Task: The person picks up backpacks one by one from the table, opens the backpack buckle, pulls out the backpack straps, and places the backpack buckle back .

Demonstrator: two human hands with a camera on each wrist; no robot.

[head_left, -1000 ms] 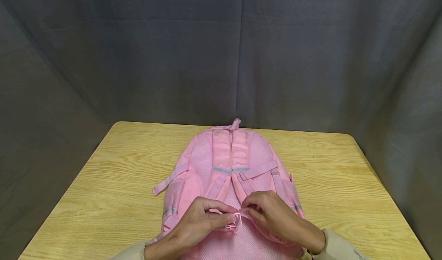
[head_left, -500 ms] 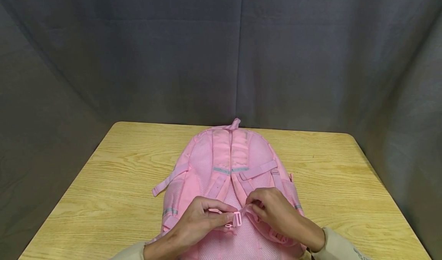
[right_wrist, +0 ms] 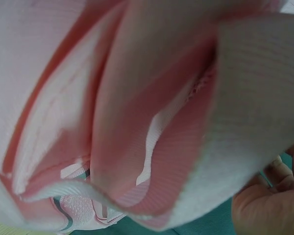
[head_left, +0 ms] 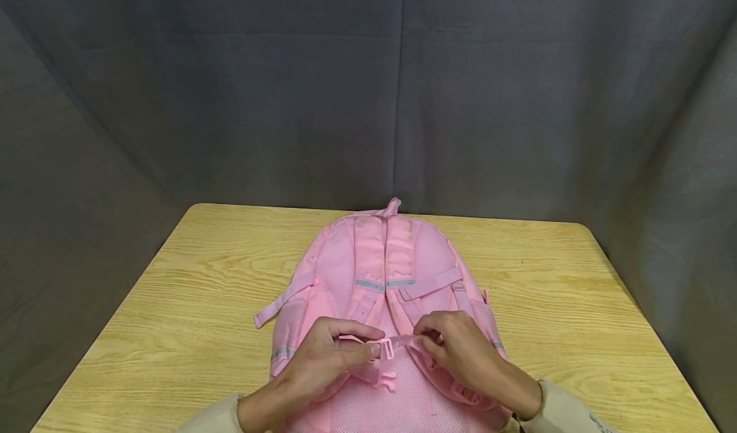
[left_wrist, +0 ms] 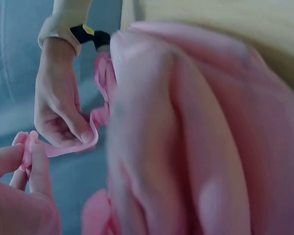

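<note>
A pink backpack (head_left: 336, 254) lies on the table with its shoulder straps facing up. My left hand (head_left: 322, 356) pinches a small pink plastic buckle (head_left: 388, 349) between thumb and fingers. From it a thin pink webbing strap (head_left: 405, 340) runs across to my right hand (head_left: 460, 350), which pinches it. In the left wrist view, the strap (left_wrist: 68, 150) spans the gap between both hands. Below the left fingers hangs a pronged pink clip (head_left: 386, 380). The right wrist view is mostly filled by pink fabric, with part of the right hand (right_wrist: 264, 208) at its edge.
The wood-grain table (head_left: 190, 292) extends on both sides of the backpack. A loose side strap (head_left: 282, 300) sticks out to the left. Another pink buckle (head_left: 465, 393) lies below the right wrist. Dark grey cloth (head_left: 288, 100) hangs behind and beside the table.
The left hand has risen slightly and shifted left with the buckle. My right hand has moved a little right, and more strap shows between the hands. The pronged clip now shows more fully.
</note>
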